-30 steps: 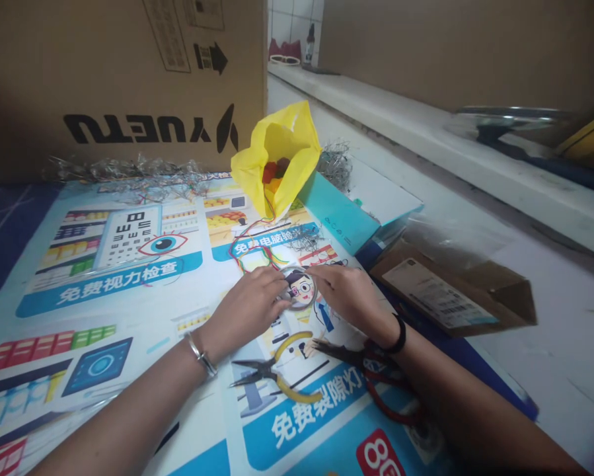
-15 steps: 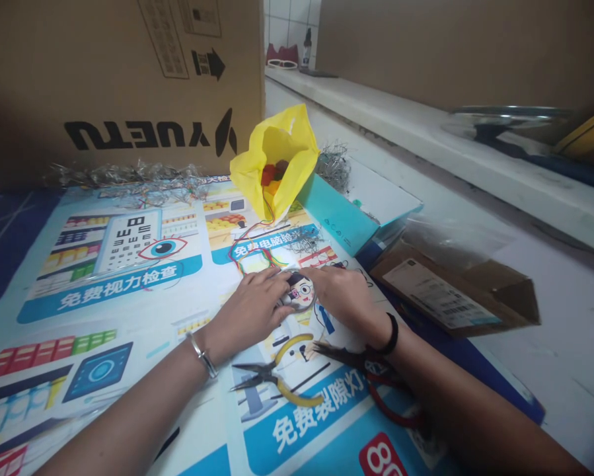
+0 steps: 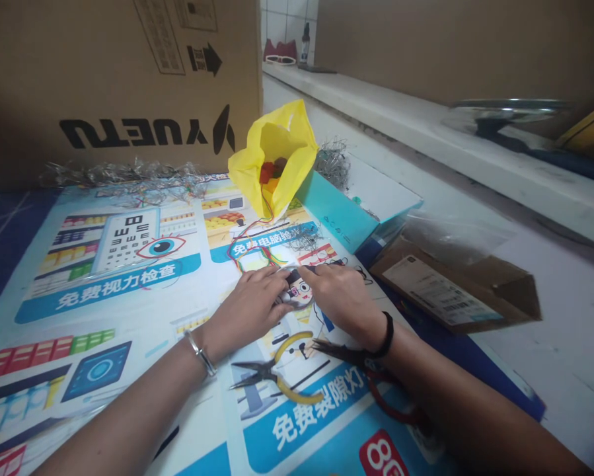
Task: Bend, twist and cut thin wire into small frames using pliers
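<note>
My left hand (image 3: pixel 254 304) and my right hand (image 3: pixel 343 297) meet over a printed poster (image 3: pixel 128 291) on the table. Their fingers are pinched together on a thin wire ring (image 3: pixel 299 299) that lies between them over a cartoon face. The ring is faint and partly hidden by my fingertips. Yellow-handled pliers (image 3: pixel 277 378) lie just below my hands. Red-handled pliers (image 3: pixel 383 396) lie partly under my right wrist. A loop of coloured wires (image 3: pixel 247 246) runs from my hands toward a yellow bag (image 3: pixel 271 149).
A large cardboard box (image 3: pixel 118 79) stands at the back, with tangled wire scraps (image 3: pixel 123 177) along its foot. A teal box (image 3: pixel 346 211) and a flat cardboard parcel (image 3: pixel 455 287) lie to the right. A white ledge (image 3: pixel 425 125) runs along the right side.
My hands have drawn closer together, and my right fingers now cover more of the wire ring. The view has shifted slightly.
</note>
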Demonstrator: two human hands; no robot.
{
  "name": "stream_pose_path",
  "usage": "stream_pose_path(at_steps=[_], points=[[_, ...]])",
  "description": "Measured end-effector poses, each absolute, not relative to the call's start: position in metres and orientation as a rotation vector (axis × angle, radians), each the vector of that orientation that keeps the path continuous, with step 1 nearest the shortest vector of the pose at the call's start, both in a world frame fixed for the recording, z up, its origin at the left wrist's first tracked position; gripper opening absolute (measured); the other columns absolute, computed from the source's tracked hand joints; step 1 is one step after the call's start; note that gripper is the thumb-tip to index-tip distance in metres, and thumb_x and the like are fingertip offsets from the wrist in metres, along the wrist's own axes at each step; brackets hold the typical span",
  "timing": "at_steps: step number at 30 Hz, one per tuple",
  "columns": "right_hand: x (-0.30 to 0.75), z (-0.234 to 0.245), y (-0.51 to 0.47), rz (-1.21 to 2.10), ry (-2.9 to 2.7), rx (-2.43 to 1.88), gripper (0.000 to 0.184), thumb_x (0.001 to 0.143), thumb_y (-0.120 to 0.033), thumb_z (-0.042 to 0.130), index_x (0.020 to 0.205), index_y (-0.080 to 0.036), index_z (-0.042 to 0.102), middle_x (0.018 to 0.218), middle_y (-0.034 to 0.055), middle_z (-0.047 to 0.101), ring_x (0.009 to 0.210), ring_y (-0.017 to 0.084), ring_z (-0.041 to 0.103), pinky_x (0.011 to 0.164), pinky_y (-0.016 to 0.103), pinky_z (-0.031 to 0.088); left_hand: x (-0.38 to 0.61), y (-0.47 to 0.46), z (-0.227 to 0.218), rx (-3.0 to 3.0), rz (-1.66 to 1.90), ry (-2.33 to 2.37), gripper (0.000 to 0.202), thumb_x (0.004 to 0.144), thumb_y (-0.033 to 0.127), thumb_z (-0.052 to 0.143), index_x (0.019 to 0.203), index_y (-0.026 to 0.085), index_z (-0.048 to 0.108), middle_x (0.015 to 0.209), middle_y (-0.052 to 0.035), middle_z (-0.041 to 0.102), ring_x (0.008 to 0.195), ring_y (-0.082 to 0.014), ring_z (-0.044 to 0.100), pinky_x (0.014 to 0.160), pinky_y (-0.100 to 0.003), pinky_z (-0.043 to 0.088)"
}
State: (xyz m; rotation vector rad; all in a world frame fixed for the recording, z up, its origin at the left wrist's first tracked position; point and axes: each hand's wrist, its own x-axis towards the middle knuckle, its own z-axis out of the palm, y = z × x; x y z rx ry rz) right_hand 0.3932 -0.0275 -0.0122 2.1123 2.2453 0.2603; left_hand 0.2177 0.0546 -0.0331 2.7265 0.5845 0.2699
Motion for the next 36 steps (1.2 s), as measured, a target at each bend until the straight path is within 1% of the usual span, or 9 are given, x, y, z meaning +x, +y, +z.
stream_pose_path(at_steps=[5, 8, 11, 14, 19, 22, 29, 32, 36], points=[[0.392, -0.013, -0.027, 0.309, 2.261, 2.071, 0.026, 0.091, -0.017, 0.042, 0.112, -0.020, 0.057, 0.079, 0.0077, 0.064, 0.070, 0.020, 0.059, 0.056, 0.028, 0.031, 0.217, 0.056, -0.035, 2.729, 0.263, 0.579, 0.025, 0.089, 0.035, 0.050, 0.109, 0.021, 0.054, 0.137, -0.0074, 0.048, 0.130, -0.0297, 0.034, 0.102, -0.051, 0.033], [0.392, -0.013, -0.027, 0.308, 2.285, 2.064, 0.024, 0.090, -0.017, 0.044, 0.109, -0.019, 0.058, 0.077, 0.0065, 0.064, 0.069, 0.018, 0.059, 0.055, 0.027, 0.029, 0.217, 0.056, -0.035, 2.723, 0.275, 0.568, 0.028, 0.089, 0.036, 0.050, 0.113, 0.022, 0.052, 0.137, -0.0073, 0.047, 0.130, -0.0294, 0.035, 0.101, -0.051, 0.033], [0.393, -0.013, -0.030, 0.285, 2.305, 2.081, 0.022, 0.090, -0.017, 0.045, 0.104, -0.022, 0.060, 0.074, 0.0042, 0.063, 0.065, 0.016, 0.057, 0.052, 0.027, 0.024, 0.217, 0.057, -0.034, 2.718, 0.278, 0.552, 0.031, 0.089, 0.037, 0.050, 0.116, 0.023, 0.052, 0.136, -0.0072, 0.048, 0.129, -0.0287, 0.036, 0.101, -0.050, 0.034], [0.395, -0.012, -0.033, 0.259, 2.303, 2.116, 0.023, 0.090, -0.017, 0.043, 0.103, -0.025, 0.061, 0.073, 0.0027, 0.063, 0.062, 0.014, 0.056, 0.050, 0.028, 0.021, 0.215, 0.059, -0.031, 2.703, 0.267, 0.534, 0.029, 0.089, 0.038, 0.050, 0.115, 0.024, 0.054, 0.133, -0.0069, 0.051, 0.128, -0.0278, 0.038, 0.100, -0.050, 0.035], [0.398, -0.015, -0.035, 0.191, 2.274, 2.152, 0.024, 0.090, -0.020, 0.044, 0.105, -0.027, 0.062, 0.074, 0.0024, 0.064, 0.061, 0.013, 0.055, 0.049, 0.027, 0.020, 0.210, 0.067, -0.028, 2.672, 0.321, 0.425, 0.030, 0.091, 0.031, 0.048, 0.119, 0.023, 0.052, 0.129, -0.0063, 0.055, 0.124, -0.0226, 0.045, 0.102, -0.044, 0.038], [0.398, -0.017, -0.035, 0.181, 2.263, 2.164, 0.024, 0.090, -0.021, 0.045, 0.105, -0.028, 0.062, 0.073, 0.0021, 0.064, 0.061, 0.013, 0.055, 0.049, 0.027, 0.020, 0.208, 0.069, -0.028, 2.696, 0.342, 0.383, 0.029, 0.092, 0.028, 0.045, 0.119, 0.022, 0.054, 0.129, -0.0055, 0.056, 0.123, -0.0209, 0.046, 0.102, -0.042, 0.039], [0.396, -0.012, -0.037, 0.155, 2.287, 2.184, 0.024, 0.090, -0.021, 0.043, 0.101, -0.028, 0.063, 0.075, 0.0014, 0.065, 0.063, 0.013, 0.055, 0.050, 0.027, 0.021, 0.210, 0.068, -0.028, 2.771, 0.319, 0.434, 0.028, 0.092, 0.028, 0.045, 0.116, 0.021, 0.058, 0.140, -0.0071, 0.044, 0.124, -0.0231, 0.045, 0.101, -0.042, 0.039], [0.395, -0.011, -0.037, 0.119, 2.297, 2.171, 0.024, 0.087, -0.019, 0.046, 0.100, -0.028, 0.064, 0.073, 0.0009, 0.065, 0.062, 0.012, 0.055, 0.050, 0.026, 0.021, 0.210, 0.068, -0.029, 2.771, 0.312, 0.449, 0.031, 0.091, 0.029, 0.046, 0.120, 0.021, 0.056, 0.141, -0.0082, 0.043, 0.123, -0.0237, 0.046, 0.100, -0.042, 0.039], [0.394, -0.013, -0.037, 0.099, 2.322, 2.188, 0.025, 0.086, -0.017, 0.048, 0.101, -0.029, 0.064, 0.071, 0.0001, 0.065, 0.061, 0.012, 0.056, 0.049, 0.026, 0.021, 0.209, 0.068, -0.029, 2.784, 0.291, 0.431, 0.031, 0.092, 0.030, 0.044, 0.121, 0.023, 0.055, 0.141, -0.0072, 0.043, 0.124, -0.0238, 0.044, 0.100, -0.043, 0.038]])
